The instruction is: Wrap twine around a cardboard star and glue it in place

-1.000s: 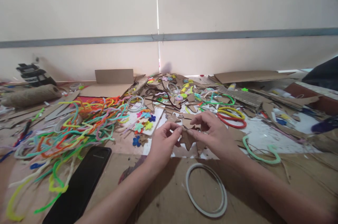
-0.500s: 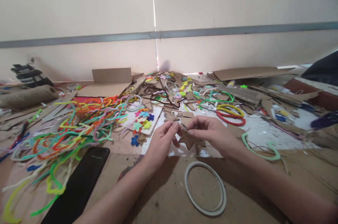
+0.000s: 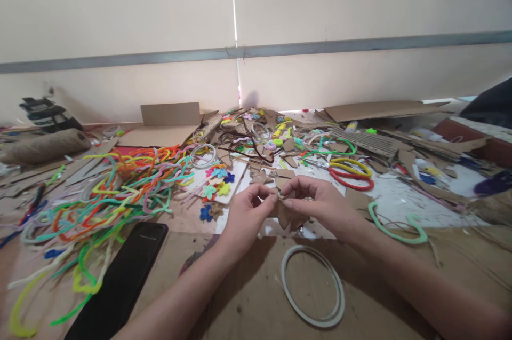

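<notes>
Above the middle of the table, my left hand (image 3: pixel 253 211) and my right hand (image 3: pixel 314 198) meet with thumbs and forefingers pinched close together. Between and just below the fingertips shows a brown cardboard star (image 3: pixel 288 218), its pointed edges partly covered by my fingers. Both pinches are closed on it; the exact spot of contact is small and hard to make out. Behind my hands lies another small cardboard cutout (image 3: pixel 261 175). Nearer to me, a white double-ringed hoop of tape (image 3: pixel 285 281) rests on a large cardboard sheet (image 3: pixel 244 297).
Tangled, colourful pipe cleaners (image 3: pixel 132 190) spread on the left beside a black phone (image 3: pixel 120 281). Felt flowers (image 3: pixel 216 185) lie on a white card. Yellow and red pipe-cleaner loops (image 3: pixel 352 174) and a pale green one (image 3: pixel 418 233) are on the right. A twine roll (image 3: pixel 48 147) stands far left.
My left hand's fingers have curled and shifted slightly right, closer to my right fingertips. The cardboard star has turned a little between the hands.
</notes>
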A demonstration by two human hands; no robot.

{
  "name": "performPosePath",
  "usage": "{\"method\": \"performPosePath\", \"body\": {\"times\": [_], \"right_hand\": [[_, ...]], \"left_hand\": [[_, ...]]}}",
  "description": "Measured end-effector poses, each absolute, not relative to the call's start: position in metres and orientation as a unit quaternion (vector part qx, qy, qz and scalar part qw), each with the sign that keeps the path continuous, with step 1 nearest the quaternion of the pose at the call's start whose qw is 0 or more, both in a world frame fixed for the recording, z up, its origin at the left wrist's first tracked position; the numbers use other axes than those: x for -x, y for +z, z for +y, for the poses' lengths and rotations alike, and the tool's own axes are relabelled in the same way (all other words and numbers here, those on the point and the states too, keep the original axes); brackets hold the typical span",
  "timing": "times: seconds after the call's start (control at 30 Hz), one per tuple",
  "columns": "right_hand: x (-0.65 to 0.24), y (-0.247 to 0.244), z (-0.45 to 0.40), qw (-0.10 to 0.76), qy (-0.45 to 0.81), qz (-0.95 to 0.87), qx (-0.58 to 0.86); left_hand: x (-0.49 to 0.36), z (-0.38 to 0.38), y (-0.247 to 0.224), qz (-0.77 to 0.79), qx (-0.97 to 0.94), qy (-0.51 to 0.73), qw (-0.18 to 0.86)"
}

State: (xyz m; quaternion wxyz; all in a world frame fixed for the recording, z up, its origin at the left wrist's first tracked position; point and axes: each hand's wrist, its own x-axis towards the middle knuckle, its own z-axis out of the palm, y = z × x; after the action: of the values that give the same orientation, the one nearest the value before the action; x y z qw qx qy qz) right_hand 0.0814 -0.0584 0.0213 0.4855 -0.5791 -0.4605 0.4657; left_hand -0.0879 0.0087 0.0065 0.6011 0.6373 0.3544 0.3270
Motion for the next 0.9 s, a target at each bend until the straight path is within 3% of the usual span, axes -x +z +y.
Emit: {"method": "performPosePath", "body": {"times": [0.5, 0.67, 0.9], "right_hand": [[-0.074, 0.024, -0.061, 0.488, 0.411, -0.483, 0.6], [-0.08, 0.02, -0.062, 0.451, 0.393, -0.522, 0.608], [-0.093, 0.026, -0.063, 0.357, 0.209, -0.625, 0.661]], "left_hand": [[0.087, 0.01, 0.004, 0.335, -0.635, 0.304, 0.627], [0.088, 0.012, 0.001, 0.315, -0.645, 0.299, 0.628], [0.09, 0.013, 0.002, 0.336, -0.681, 0.291, 0.583]]}}
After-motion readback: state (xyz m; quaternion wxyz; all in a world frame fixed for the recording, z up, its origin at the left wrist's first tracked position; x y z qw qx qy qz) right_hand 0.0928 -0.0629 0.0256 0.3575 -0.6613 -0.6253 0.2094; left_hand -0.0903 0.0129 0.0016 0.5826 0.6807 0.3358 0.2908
